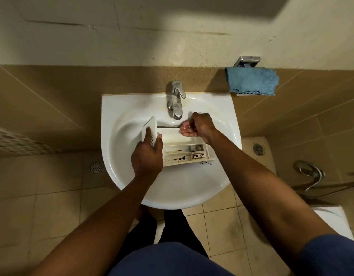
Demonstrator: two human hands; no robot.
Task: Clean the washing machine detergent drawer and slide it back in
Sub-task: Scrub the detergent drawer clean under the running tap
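drawer (184,150): white, brown and black stains in the compartments, dark lettering on the front
basin (172,198): white
tap (176,100): shiny chrome
cloth (251,80): blue
wall tiles (42,100): tan
upper wall (132,36): cream
floor (58,206): beige square tiles, darker joints
shirt (168,259): blue
trousers (172,226): black

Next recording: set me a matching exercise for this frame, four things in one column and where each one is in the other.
Things:
1. detergent drawer
2. blue cloth
3. faucet
4. left hand

Places:
A. draped over the metal holder on the wall
B. at the back rim of the sink
C. inside the sink, stained compartments facing up
D. on the drawer's white front panel, gripping it

Pairs: 1-C; 2-A; 3-B; 4-D
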